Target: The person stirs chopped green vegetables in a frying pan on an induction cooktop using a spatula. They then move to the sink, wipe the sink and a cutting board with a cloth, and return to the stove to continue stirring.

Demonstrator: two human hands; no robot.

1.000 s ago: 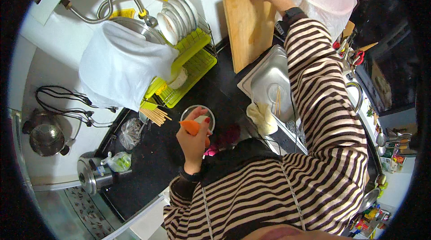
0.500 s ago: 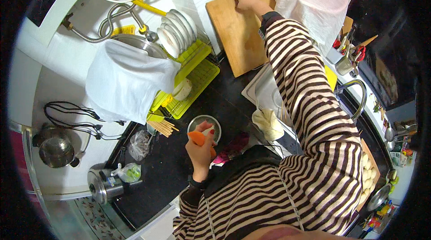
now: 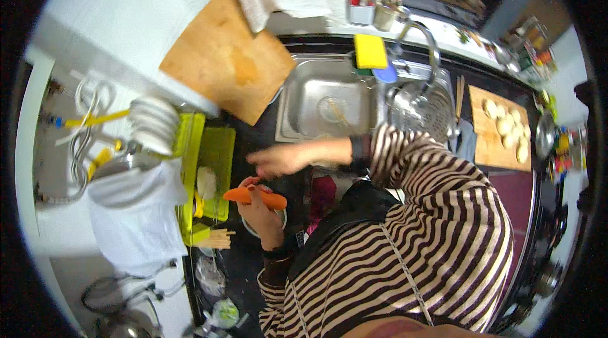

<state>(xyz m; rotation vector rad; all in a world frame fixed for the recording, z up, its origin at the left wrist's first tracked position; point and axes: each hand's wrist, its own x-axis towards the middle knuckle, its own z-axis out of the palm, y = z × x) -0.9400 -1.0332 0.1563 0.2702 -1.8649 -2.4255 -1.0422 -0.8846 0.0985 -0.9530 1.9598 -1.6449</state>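
Observation:
My left hand (image 3: 262, 219) is closed around an orange carrot (image 3: 273, 200), holding it crosswise above a round bowl (image 3: 249, 226) on the dark counter. The bowl is mostly hidden under this hand. My right hand (image 3: 277, 161) reaches in from the right, just beyond the carrot and apart from it. It is slightly blurred, with its fingers stretched out and nothing seen in them. A wooden cutting board (image 3: 212, 53) leans against the wall at the back left, beyond both hands.
Left of my hands stands a green dish rack (image 3: 218, 142) with white plates (image 3: 153, 124). A steel sink (image 3: 310, 97) with a curved faucet (image 3: 433, 47) lies beyond my right arm. Pale dough pieces (image 3: 505, 126) rest on another wooden board (image 3: 487, 151) at right.
My right hand has let go of the leaning cutting board and come back near the carrot. My left hand still holds the carrot. The view has turned toward the sink.

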